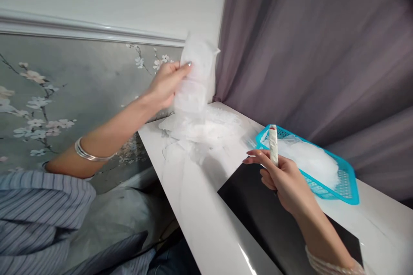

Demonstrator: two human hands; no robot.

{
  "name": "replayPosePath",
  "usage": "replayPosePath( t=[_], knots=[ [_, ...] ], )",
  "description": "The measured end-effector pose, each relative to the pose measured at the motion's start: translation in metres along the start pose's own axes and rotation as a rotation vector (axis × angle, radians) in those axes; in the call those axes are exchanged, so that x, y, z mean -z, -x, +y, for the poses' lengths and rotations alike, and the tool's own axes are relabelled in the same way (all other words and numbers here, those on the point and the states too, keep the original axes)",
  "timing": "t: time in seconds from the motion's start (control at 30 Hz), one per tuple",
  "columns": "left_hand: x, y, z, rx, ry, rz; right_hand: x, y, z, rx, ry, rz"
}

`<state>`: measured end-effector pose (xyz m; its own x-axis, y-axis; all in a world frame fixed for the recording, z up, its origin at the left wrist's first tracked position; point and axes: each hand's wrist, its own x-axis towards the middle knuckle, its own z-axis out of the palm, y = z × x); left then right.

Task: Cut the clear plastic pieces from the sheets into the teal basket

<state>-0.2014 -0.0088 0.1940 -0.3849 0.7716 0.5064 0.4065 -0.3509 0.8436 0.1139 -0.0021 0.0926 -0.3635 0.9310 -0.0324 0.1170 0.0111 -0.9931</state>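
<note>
My left hand (pixel 168 82) is raised near the wall and grips a white, partly see-through plastic bag (pixel 196 73), thumb on its front face. The bag is blurred and hangs upright over a loose pile of white plastic bags (pixel 209 126) at the table's far end. Over a black flat sheet (pixel 258 206), my right hand (pixel 284 176) is closed around a slim white-wrapped stick (pixel 273 144) with a bit of red at its top end. The stick points upward; its lower end is hidden by the hand, so its kind is unclear.
A blue plastic basket (pixel 350 184) holding white plastic bags (pixel 309 159) stands right of the black sheet, by a grey-purple curtain (pixel 309 51). The white table (pixel 187 197) meets a flowered wall (pixel 80 81) at the left. Grey fabric (pixel 119 219) lies below the table's left edge.
</note>
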Motion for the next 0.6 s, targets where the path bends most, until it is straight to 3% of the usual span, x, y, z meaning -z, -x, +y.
replayPosePath(
  t=[0.13, 0.2, 0.3, 0.4, 0.6],
  knots=[
    [-0.037, 0.04, 0.003, 0.118, 0.232, -0.17, -0.006, 0.004, -0.016, 0.126, -0.033, 0.085],
    [-0.057, 0.061, 0.008, 0.266, 0.458, -0.321, -0.005, 0.007, -0.024, 0.159, -0.032, 0.111],
    [-0.083, 0.083, 0.018, 0.397, 0.615, -0.549, -0.001, 0.011, -0.033, 0.164, 0.016, 0.129],
    [-0.102, 0.092, 0.025, 0.435, 0.664, -0.697, 0.004, 0.016, -0.038, 0.188, 0.123, 0.208],
    [-0.13, 0.09, 0.026, 0.49, 0.785, -0.808, 0.03, 0.022, -0.039, 0.326, 0.451, 0.411]
  ],
)
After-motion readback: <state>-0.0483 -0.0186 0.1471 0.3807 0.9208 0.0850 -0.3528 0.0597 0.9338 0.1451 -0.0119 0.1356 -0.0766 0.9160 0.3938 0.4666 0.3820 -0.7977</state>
